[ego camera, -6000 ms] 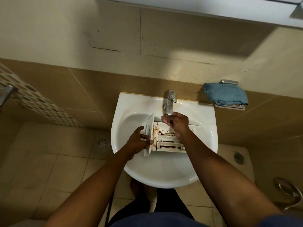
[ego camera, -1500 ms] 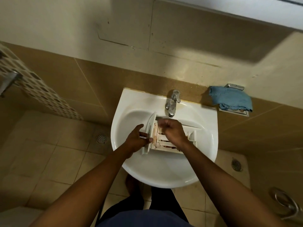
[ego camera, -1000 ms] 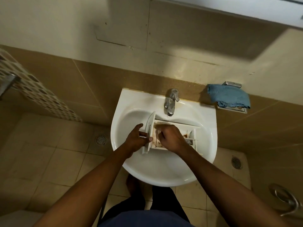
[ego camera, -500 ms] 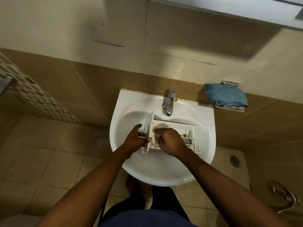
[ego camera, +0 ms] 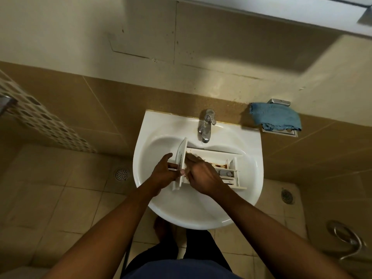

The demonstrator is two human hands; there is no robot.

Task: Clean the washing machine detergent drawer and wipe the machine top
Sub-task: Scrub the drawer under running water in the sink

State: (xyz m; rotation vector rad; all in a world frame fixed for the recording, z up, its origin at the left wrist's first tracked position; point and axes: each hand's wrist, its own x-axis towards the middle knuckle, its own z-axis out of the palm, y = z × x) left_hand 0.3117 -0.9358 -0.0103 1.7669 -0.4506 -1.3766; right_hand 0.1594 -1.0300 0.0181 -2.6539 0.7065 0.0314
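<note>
- The left hand is clamped on the white front panel of the detergent drawer, thumb on the near side and fingers wrapped over the panel's outer face.
- The right hand lies inside the drawer's left end, fingers curled down into a compartment; whether they pinch anything cannot be told, as the back of the hand hides them.
- The two hands sit just beside each other, parted only by the front panel.
- The drawer lies across the basin of the sink, front panel to the left and standing on edge, long body reaching right. It is hard white plastic, boxy, split by thin walls, with brown rusty staining along the far inner wall and a small grey insert near the right end.
- The right hand and wrist cover most of the drawer's left compartments.
- The tap, shiny chrome with a lever handle, stands at the back rim, its spout just above the drawer's far edge.
- The sink is glossy white ceramic, rounded at the front, set against tan wall tiles.
- Right of the sink, a crumpled blue cloth lies on a metal wall holder.
- Beige floor tiles carry round metal drains: one to the left, one to the right.
</note>
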